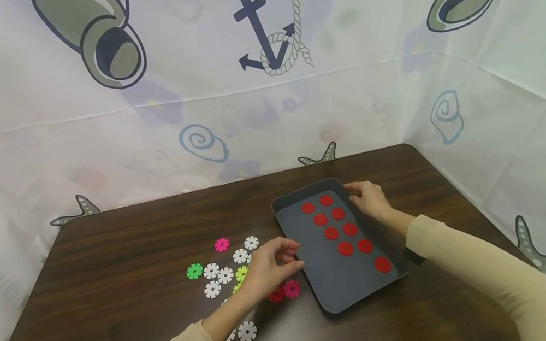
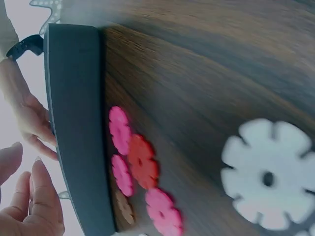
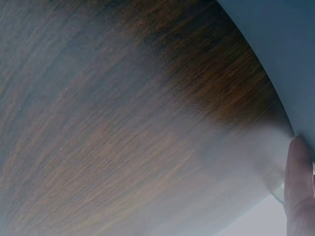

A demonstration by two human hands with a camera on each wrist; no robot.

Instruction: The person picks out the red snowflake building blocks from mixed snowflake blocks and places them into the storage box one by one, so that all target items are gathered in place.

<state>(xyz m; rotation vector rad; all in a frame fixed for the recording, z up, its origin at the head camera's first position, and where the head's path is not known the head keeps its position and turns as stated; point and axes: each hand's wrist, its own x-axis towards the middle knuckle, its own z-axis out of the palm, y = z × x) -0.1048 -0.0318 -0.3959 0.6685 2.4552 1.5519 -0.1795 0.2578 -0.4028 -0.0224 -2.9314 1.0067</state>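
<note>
A dark grey tray (image 1: 307, 269) lies on the table with several red notched discs (image 1: 330, 233) inside, set in two slanting rows. At its far right rim is my right hand (image 1: 370, 198), its fingertips touching the tray's outer side. One straight finger (image 3: 298, 172) lies against the tray wall in the right wrist view. My left hand (image 1: 271, 266) hovers beside the left rim, thumb and bent fingers apart and holding nothing. Below it, partly covered by that hand, are loose discs: white (image 1: 247, 331), yellow (image 1: 242, 273), and pink (image 1: 291, 289).
Farther left on the brown wooden table (image 1: 117, 295) are a green disc (image 1: 194, 271) and a bright pink disc (image 1: 222, 244). A white cloth (image 1: 269, 132) with sea prints hangs behind the table and along its right side.
</note>
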